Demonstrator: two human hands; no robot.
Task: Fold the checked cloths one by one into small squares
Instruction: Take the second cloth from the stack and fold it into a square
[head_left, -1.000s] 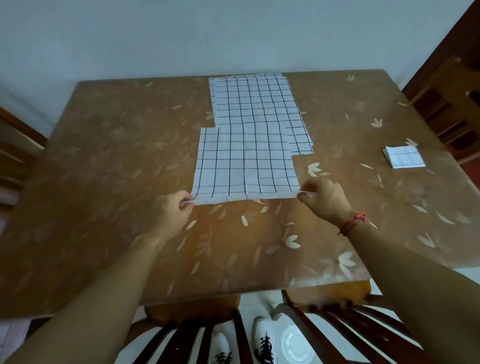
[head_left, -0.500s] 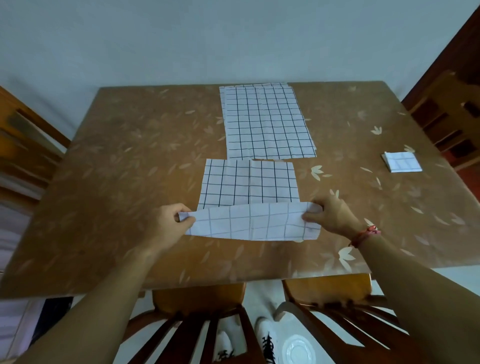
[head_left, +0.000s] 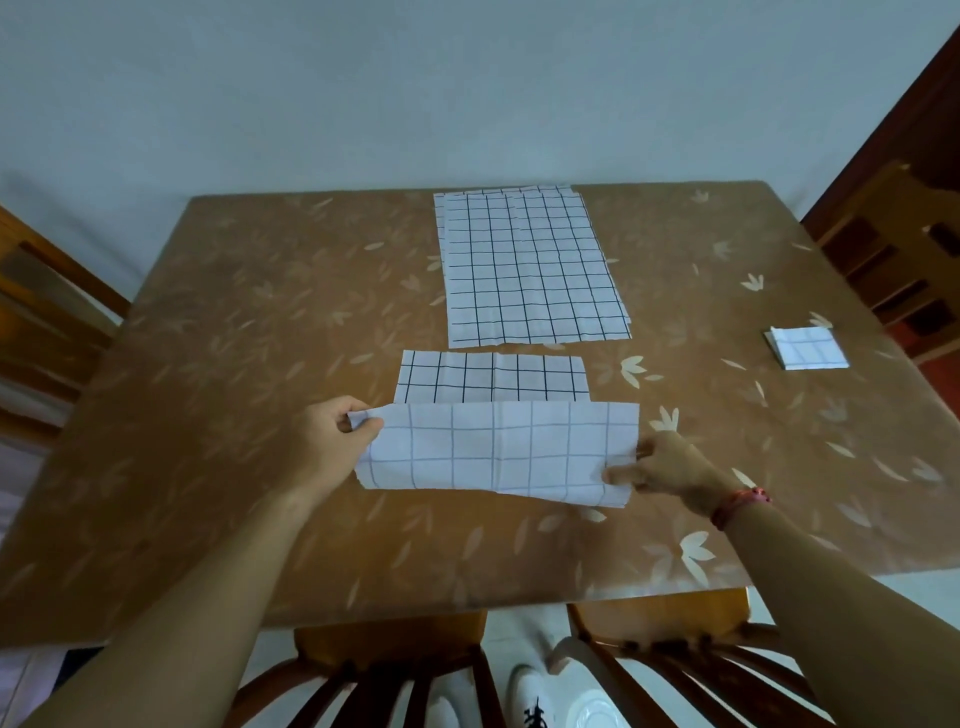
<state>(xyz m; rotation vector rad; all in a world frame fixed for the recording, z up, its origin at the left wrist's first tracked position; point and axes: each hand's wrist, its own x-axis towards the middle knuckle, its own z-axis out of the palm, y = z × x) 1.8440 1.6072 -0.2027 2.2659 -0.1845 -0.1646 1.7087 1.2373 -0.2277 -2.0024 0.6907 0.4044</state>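
Two ends of the cloth (head_left: 493, 448) are held up for folding: left hand (head_left: 330, 449) pinches a corner, right hand (head_left: 672, 467) probably pinches too.

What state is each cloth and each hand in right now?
Near cloth: half folded, near edge lifted over the flat far part.
Left hand: pinches its left corner.
Right hand: pinches its right edge.
Cloth pile: unfolded, lying flat farther back.
Small square: fully folded, lying at the right.
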